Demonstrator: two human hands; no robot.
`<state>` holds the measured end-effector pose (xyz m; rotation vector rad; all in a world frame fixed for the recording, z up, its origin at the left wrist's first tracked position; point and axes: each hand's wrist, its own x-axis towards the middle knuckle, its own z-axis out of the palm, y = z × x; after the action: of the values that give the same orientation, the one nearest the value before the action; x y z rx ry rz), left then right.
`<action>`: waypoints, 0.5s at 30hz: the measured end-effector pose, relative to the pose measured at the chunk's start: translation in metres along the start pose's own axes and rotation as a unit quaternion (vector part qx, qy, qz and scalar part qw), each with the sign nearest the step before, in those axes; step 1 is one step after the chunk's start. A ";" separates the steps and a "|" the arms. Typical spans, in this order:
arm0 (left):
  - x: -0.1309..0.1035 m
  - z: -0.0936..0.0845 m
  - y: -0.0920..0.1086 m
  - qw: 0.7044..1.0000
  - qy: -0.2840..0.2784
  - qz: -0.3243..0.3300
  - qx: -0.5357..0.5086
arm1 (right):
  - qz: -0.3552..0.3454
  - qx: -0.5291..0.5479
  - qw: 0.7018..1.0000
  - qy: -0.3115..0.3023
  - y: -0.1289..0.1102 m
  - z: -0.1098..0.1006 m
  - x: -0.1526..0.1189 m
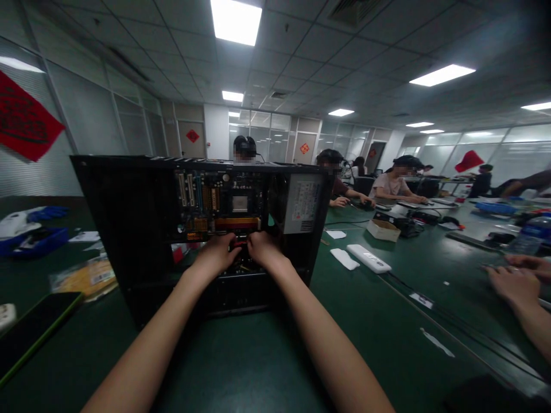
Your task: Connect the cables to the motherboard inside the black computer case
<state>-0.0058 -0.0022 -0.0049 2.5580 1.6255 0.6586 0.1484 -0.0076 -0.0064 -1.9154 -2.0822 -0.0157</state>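
Observation:
An open black computer case (101, 229) stands on the green table before me. Inside it are a motherboard (200, 213) with slots and a pale square processor socket (240, 202), and a power supply (300, 198) at the upper right. Both hands reach in at the motherboard's lower edge, just below the orange memory slots (236, 223). My left hand (215, 252) has its fingers curled, thumb near the index finger, beside a small red piece (238, 244). Close by, my right hand (264, 249) is curled too, fingertips facing the left ones. Whatever they grip is too small or hidden.
On the left lie a phone (38, 327), a plastic bag of yellow material (88, 278) and a blue tray (41, 244). To the right are a white power strip (369, 258), a small box (383, 229) and cables. Another person's hands (519, 281) are at the far right.

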 end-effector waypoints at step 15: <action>0.003 0.007 -0.007 0.989 0.006 -0.129 -0.072 | -0.026 0.008 1.000 0.005 0.002 0.004 -0.003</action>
<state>-0.0084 0.0051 -0.0118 2.1979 1.7987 0.7373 0.1493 -0.0094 -0.0109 -1.8484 -2.1183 -0.0207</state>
